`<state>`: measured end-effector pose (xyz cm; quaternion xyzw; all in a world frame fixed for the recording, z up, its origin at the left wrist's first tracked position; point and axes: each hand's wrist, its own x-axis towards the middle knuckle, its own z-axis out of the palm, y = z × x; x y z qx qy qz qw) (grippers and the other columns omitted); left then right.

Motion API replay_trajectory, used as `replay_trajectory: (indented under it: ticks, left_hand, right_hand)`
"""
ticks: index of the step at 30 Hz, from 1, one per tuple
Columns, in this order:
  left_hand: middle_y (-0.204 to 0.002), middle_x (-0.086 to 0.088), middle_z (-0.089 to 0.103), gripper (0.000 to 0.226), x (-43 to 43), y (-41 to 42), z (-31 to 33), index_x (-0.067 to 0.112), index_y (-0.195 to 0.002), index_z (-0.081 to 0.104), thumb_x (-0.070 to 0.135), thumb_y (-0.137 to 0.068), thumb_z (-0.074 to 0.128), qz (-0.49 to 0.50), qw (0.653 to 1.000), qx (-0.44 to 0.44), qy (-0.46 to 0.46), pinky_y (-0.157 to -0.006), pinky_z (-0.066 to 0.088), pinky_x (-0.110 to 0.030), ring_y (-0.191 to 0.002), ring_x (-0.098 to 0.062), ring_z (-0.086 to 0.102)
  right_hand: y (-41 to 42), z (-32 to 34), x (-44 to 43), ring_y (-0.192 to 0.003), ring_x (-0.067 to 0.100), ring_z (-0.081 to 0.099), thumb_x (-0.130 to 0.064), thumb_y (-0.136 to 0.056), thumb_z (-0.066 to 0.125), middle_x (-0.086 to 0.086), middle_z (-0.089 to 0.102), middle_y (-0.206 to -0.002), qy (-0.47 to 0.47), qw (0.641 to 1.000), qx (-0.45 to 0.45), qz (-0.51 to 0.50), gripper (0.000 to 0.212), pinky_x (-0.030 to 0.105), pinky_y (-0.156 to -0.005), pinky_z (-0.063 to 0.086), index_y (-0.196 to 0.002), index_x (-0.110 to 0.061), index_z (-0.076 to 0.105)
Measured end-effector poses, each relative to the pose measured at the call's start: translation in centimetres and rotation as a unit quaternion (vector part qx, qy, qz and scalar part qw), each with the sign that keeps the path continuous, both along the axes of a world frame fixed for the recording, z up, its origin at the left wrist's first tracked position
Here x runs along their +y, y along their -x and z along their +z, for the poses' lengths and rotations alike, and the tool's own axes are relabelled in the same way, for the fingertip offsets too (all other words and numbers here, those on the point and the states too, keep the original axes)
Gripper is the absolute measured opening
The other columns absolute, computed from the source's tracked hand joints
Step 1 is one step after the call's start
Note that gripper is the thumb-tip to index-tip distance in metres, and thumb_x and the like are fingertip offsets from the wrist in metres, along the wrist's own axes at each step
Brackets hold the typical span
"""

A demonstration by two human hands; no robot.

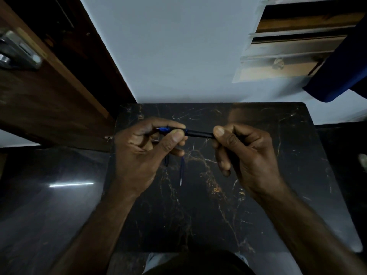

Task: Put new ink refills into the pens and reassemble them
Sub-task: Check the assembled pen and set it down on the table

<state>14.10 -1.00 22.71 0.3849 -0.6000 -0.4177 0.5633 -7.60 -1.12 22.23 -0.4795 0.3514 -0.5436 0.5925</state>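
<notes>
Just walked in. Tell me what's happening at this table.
A person is working on a pen held level above a dark marble table. The left hand pinches the blue end, the right hand grips the black barrel, as if joining the two parts. A loose blue refill lies on the table under the hands, beside a small dark piece, so work remains.

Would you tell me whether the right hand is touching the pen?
Touching: the head view shows the right hand pinching the pen at its right end.
</notes>
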Motion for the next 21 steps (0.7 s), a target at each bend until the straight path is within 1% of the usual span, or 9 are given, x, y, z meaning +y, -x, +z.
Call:
replay_trajectory:
  ticks: [2, 4, 6, 7, 9, 11, 14, 17, 21]
  left_hand:
    - [-0.096, 0.004, 0.08, 0.014, -0.4, -0.4, -0.7, 0.012, -0.111, 0.076, 0.02, -0.099, 0.072, -0.02, 1.0, -0.008, 0.003, -0.064, 0.065, -0.028, -0.086, -0.017, 0.08]
    - [-0.099, -0.001, 0.081, 0.017, -1.0, -1.0, -2.2, 0.013, -0.113, 0.076, 0.024, -0.102, 0.07, -0.05, 0.998, 0.006, -0.024, -0.065, 0.066, -0.031, -0.088, -0.022, 0.08]
    - [-0.1, -0.011, 0.082, 0.031, -2.0, -2.1, -5.0, 0.012, -0.111, 0.079, 0.038, -0.106, 0.061, -0.06, 0.988, 0.064, -0.123, -0.065, 0.066, -0.037, -0.09, -0.029, 0.08]
    - [-0.1, -0.013, 0.082, 0.038, -2.7, -2.5, -6.8, 0.012, -0.109, 0.079, 0.044, -0.105, 0.059, -0.031, 0.98, 0.061, -0.184, -0.066, 0.067, -0.04, -0.09, -0.03, 0.08]
    - [-0.097, -0.007, 0.081, 0.033, -4.0, -3.0, -11.3, 0.014, -0.107, 0.078, 0.044, -0.1, 0.068, 0.079, 0.954, -0.076, -0.278, -0.073, 0.067, -0.043, -0.09, -0.028, 0.08]
    - [-0.097, -0.003, 0.079, 0.023, -4.8, -3.4, -16.0, 0.015, -0.107, 0.075, 0.032, -0.093, 0.08, 0.158, 0.908, -0.251, -0.297, -0.078, 0.064, -0.037, -0.092, -0.028, 0.079]
    - [-0.103, -0.007, 0.078, 0.034, -5.3, -3.8, -20.7, 0.009, -0.111, 0.071, 0.026, -0.086, 0.087, 0.14, 0.867, -0.403, -0.257, -0.089, 0.057, -0.034, -0.098, -0.026, 0.075]
    - [-0.104, -0.006, 0.078, 0.039, -5.5, -4.3, -23.1, 0.011, -0.115, 0.069, 0.024, -0.084, 0.089, 0.12, 0.845, -0.454, -0.257, -0.087, 0.06, -0.037, -0.097, -0.024, 0.075]
    - [-0.101, -0.004, 0.08, 0.029, -5.3, -4.9, -25.1, 0.015, -0.112, 0.074, 0.022, -0.086, 0.087, 0.096, 0.82, -0.509, -0.244, -0.085, 0.06, -0.035, -0.095, -0.022, 0.075]
  right_hand:
    - [-0.3, -0.7, 0.1, -0.037, 0.017, 0.047, -0.018, -0.101, 0.065, 0.012, 0.052, -0.05, -0.024, 1.0, -0.01, -0.009, 0.038, 0.026, -0.04, 0.04, -0.078, 0.012, 0.061]
    - [-0.7, -1.5, 0.3, -0.043, 0.018, 0.052, -0.02, -0.1, 0.066, 0.027, 0.054, -0.062, -0.054, 0.998, -0.021, -0.028, 0.035, 0.028, -0.042, 0.043, -0.08, 0.008, 0.065]
    - [-1.0, -2.4, 0.7, -0.051, 0.018, 0.058, -0.02, -0.1, 0.066, 0.027, 0.058, -0.074, -0.099, 0.993, -0.025, -0.053, 0.027, 0.03, -0.045, 0.047, -0.079, -0.003, 0.071]
    - [-1.0, -2.9, 0.9, -0.055, 0.017, 0.059, -0.019, -0.1, 0.066, 0.023, 0.06, -0.075, -0.125, 0.989, -0.025, -0.07, 0.026, 0.031, -0.047, 0.047, -0.076, -0.011, 0.072]
    - [-0.9, -4.1, 1.6, -0.061, 0.017, 0.062, -0.02, -0.098, 0.067, 0.013, 0.066, -0.075, -0.18, 0.978, -0.029, -0.106, 0.023, 0.032, -0.05, 0.049, -0.075, -0.018, 0.072]
    - [-0.6, -5.0, 2.6, -0.065, 0.018, 0.064, -0.022, -0.093, 0.071, 0.009, 0.07, -0.076, -0.216, 0.968, -0.034, -0.126, 0.015, 0.03, -0.052, 0.051, -0.079, -0.015, 0.071]
    - [-0.2, -5.7, 4.1, -0.066, 0.02, 0.065, -0.026, -0.085, 0.076, 0.012, 0.072, -0.08, -0.227, 0.964, -0.029, -0.139, 0.017, 0.03, -0.053, 0.052, -0.089, -0.01, 0.071]
    - [0.0, -5.9, 5.0, -0.066, 0.021, 0.066, -0.022, -0.085, 0.076, 0.011, 0.073, -0.079, -0.216, 0.964, -0.03, -0.154, 0.016, 0.029, -0.052, 0.052, -0.091, -0.009, 0.071]
    - [0.0, -5.9, 5.5, -0.065, 0.022, 0.064, -0.014, -0.089, 0.07, 0.012, 0.072, -0.08, -0.201, 0.965, -0.024, -0.166, 0.011, 0.031, -0.052, 0.051, -0.093, -0.004, 0.067]
